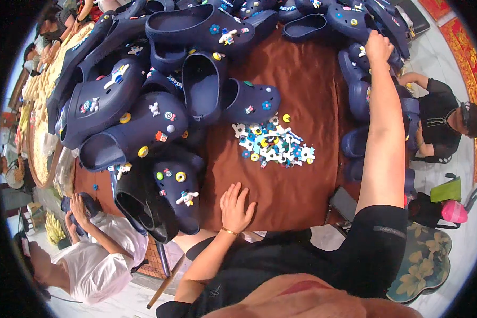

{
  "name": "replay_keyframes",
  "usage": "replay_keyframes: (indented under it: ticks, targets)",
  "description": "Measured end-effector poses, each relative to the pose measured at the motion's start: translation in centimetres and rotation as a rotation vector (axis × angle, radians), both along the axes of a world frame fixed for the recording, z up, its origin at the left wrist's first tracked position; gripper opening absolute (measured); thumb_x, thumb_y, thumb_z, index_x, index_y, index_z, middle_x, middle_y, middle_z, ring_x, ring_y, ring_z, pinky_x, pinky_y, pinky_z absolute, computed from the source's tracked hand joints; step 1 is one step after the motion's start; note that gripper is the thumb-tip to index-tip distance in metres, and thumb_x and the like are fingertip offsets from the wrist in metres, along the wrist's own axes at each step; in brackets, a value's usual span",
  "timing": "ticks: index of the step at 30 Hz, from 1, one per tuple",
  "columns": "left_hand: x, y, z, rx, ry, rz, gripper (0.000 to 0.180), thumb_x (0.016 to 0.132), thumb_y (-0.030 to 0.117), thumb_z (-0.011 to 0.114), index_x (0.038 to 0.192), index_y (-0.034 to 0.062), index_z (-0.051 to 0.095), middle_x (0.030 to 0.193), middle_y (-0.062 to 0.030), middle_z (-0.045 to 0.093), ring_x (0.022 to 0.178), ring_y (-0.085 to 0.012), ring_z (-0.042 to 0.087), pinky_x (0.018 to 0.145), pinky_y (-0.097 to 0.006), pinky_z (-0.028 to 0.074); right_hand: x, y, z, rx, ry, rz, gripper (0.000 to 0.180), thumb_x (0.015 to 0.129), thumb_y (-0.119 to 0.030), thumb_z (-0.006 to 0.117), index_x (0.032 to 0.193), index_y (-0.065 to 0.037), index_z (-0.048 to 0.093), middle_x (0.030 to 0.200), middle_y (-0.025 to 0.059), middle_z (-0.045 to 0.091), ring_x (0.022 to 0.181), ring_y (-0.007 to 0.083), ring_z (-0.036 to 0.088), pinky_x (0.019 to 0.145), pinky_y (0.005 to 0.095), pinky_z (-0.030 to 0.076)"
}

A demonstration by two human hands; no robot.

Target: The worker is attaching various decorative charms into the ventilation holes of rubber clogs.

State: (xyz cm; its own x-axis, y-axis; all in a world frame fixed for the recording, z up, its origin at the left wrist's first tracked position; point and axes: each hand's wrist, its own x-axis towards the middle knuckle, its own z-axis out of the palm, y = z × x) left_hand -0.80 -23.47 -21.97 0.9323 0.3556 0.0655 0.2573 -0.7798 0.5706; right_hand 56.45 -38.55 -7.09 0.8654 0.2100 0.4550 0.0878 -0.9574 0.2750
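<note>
The person's right hand (379, 49) was stretched far out over the right side of the table, at the toe of a charm-decorated navy clog (347, 18). Its fingers were curled toward that clog; I cannot tell whether they pinched anything or only touched the surface. Below the hand, a row of navy clogs (359, 95) lay along the right side, partly hidden by the forearm.

The left hand (237, 209) rested palm down on the brown tablecloth (302, 204), near its closest edge. Its fingers were extended and slightly parted, with the thumb out to the side, and it held nothing. A gold-coloured bracelet (229, 231) circled that wrist.

Beyond the left hand lay a loose heap of shoe charms (274, 146) in white, blue and yellow, with 1 yellow charm (286, 118) just apart from it. At the heap's far left edge sat a navy clog with a blue flower charm (266, 105). More decorated clogs were piled to the left, and a black clog (143, 212) stood tilted at the near end of that pile.

At lower left, a co-worker in a white shirt (103, 259) had 2 hands at another clog.
</note>
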Motion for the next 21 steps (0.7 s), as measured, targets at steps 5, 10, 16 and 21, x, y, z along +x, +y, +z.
replay_keyframes:
  ticks: [5,10,16,21]
  targets:
    - [0.0,-0.1,-0.5,0.02,-0.052,-0.01,0.04,0.075,0.025,0.058,0.109,0.0067,0.05,0.123,-0.0133,0.042,0.116,-0.0312,0.036,0.095,-0.043,0.026,-6.8,1.2,0.2,-0.04,-0.119,0.227,0.016,0.071,-0.012,0.055,0.087,-0.007,0.053,0.09,0.01,0.059,0.088,0.0272,0.056,0.07,0.0416,0.047]
    - [-0.5,0.4,-0.8,-0.025,-0.187,0.009,0.04,0.077,0.023,0.055,0.113,0.0064,0.047,0.121,-0.0126,0.044,0.116,-0.0299,0.037,0.096,-0.041,0.026,-20.1,2.7,1.4,0.362,-0.032,0.595,0.021,0.066,-0.017,0.058,0.083,-0.005,0.056,0.081,0.0152,0.06,0.079,0.0328,0.057,0.067,0.0412,0.046]
    - [-1.7,0.7,0.4,-0.554,-0.368,0.187,0.051,0.077,0.024,0.059,0.119,0.0014,0.041,0.12,-0.0164,0.045,0.113,-0.0291,0.042,0.093,-0.036,0.033,-40.3,2.0,-3.0,0.555,0.409,0.802,0.018,0.066,-0.018,0.058,0.079,-0.007,0.054,0.078,0.0145,0.057,0.074,0.0315,0.057,0.063,0.042,0.046]
    - [-2.7,-0.2,3.5,-0.608,-0.321,0.271,0.077,0.069,0.032,0.068,0.127,-0.0011,0.03,0.123,-0.0221,0.041,0.115,-0.0307,0.04,0.095,-0.035,0.032,-53.0,1.9,-9.1,0.56,0.614,0.856,0.019,0.069,-0.015,0.057,0.081,-0.004,0.048,0.077,0.0141,0.053,0.07,0.0323,0.056,0.059,0.0419,0.047]
